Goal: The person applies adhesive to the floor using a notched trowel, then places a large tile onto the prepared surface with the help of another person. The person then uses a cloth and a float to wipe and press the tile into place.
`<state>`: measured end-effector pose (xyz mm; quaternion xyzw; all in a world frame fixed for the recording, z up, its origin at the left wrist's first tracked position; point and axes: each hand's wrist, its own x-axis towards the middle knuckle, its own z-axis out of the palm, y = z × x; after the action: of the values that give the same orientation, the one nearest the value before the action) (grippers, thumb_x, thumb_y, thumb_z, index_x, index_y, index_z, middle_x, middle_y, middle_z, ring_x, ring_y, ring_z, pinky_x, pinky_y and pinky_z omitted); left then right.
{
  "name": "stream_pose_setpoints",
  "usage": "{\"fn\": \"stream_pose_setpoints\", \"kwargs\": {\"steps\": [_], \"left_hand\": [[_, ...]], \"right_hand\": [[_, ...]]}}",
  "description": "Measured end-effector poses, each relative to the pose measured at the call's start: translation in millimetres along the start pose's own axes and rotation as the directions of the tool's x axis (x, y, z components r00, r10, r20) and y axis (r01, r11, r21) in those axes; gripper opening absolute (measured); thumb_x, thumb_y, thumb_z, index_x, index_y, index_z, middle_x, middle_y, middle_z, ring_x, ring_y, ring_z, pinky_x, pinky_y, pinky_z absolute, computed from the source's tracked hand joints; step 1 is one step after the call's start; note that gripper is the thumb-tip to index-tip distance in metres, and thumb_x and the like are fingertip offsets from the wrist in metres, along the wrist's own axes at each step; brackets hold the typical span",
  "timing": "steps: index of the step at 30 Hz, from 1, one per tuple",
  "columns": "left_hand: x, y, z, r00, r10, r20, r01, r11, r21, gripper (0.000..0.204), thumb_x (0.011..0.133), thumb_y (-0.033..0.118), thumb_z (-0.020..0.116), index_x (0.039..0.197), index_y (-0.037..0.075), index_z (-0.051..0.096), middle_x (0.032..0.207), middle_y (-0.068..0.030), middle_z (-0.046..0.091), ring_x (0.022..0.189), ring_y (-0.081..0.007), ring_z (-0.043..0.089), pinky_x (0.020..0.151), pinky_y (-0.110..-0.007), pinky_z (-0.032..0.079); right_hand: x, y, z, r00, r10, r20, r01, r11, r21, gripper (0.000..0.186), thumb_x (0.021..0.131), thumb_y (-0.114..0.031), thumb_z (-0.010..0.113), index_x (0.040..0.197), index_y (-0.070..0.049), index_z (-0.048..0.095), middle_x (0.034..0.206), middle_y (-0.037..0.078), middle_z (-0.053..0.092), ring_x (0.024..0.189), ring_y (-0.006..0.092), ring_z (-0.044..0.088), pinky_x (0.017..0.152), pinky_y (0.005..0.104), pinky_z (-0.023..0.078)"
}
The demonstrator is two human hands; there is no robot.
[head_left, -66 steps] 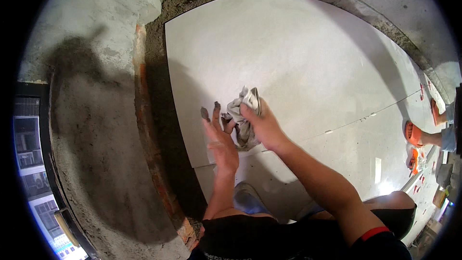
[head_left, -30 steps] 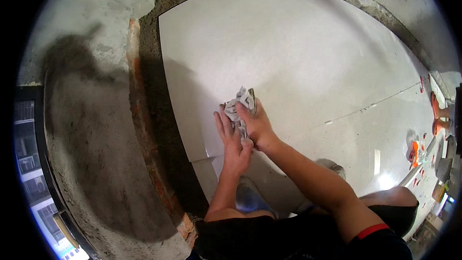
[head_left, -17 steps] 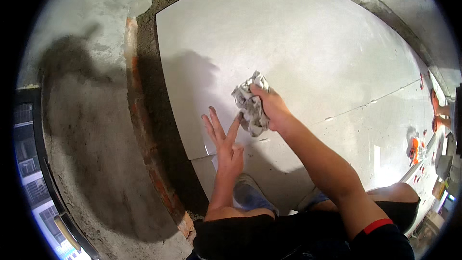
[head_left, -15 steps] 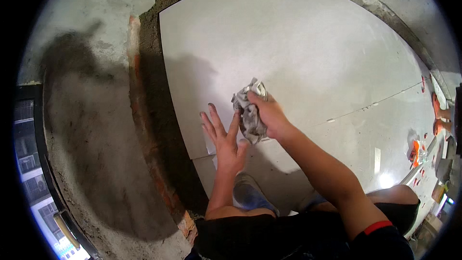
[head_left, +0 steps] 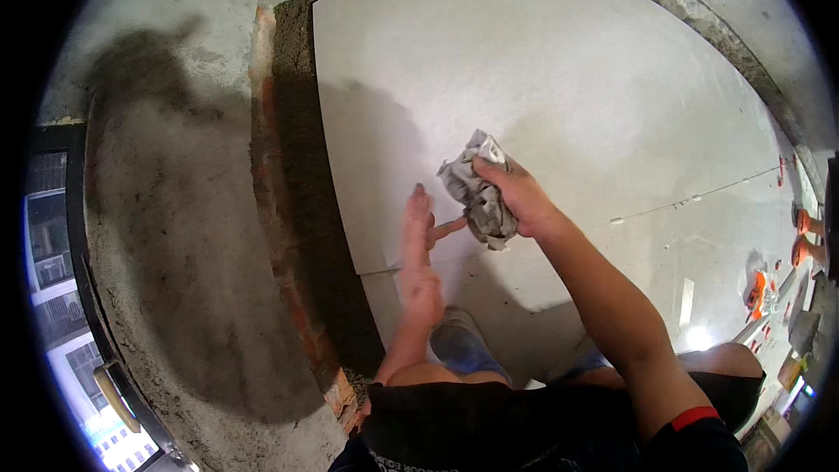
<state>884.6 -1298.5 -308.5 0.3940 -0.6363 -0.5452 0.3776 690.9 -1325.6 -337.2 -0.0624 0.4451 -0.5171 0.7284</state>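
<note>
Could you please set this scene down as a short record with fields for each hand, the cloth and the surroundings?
Right hand: gripping a crumpled cloth
Left hand: beside it, one finger reaching to its edge; contact unclear
Cloth condition: pale grey, dark smudges
Floor: large pale tiles, with a dark rough strip along their left side
Far right: another person's orange footwear

Free room beyond cloth point(head_left: 489, 214) over tile point(head_left: 594, 79), concrete wall point(head_left: 197, 253) left, seemingly feet point(head_left: 813, 253) far right
</note>
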Motion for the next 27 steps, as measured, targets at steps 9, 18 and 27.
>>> {"fn": "stream_pose_setpoints", "kwargs": {"steps": [9,18,27], "left_hand": [[2.9,-61.0,-32.4,0.926,-0.272,-0.261,0.25,0.962,-0.112,0.094,0.092,0.072,0.034,0.152,0.002,0.018,0.15,-0.0136,0.029,0.114,-0.0246,0.047,0.104,-0.041,0.033],[-8.7,-47.8,4.4,0.984,0.056,-0.168,0.006,0.937,0.348,0.064,0.1,0.044,0.046,0.144,-0.001,0.038,0.148,-0.0198,0.036,0.138,-0.0346,0.033,0.114,-0.048,0.021],[76.2,-58.5,20.7,0.809,-0.28,-0.516,0.313,0.949,-0.025,0.04,0.095,0.019,0.059,0.13,0.001,0.054,0.131,-0.0148,0.052,0.113,-0.0279,0.055,0.097,-0.042,0.043]], "right_hand": [[-11.9,59.0,32.7,0.985,0.167,0.041,-0.158,0.974,-0.163,0.043,0.093,-0.012,0.06,0.131,0.002,0.047,0.112,0.01,0.064,0.097,0.0167,0.063,0.083,0.0312,0.053],[-21.7,78.4,49.8,0.966,0.197,0.168,-0.217,0.97,0.11,0.068,0.097,-0.058,0.046,0.139,-0.004,0.045,0.133,0.012,0.052,0.119,0.022,0.05,0.1,0.0358,0.041],[-36.1,-7.2,-9.0,0.997,-0.058,-0.051,0.042,0.963,-0.264,0.073,0.1,-0.057,0.037,0.143,0.002,0.038,0.142,0.019,0.046,0.125,0.0317,0.051,0.107,0.0417,0.039]]}}
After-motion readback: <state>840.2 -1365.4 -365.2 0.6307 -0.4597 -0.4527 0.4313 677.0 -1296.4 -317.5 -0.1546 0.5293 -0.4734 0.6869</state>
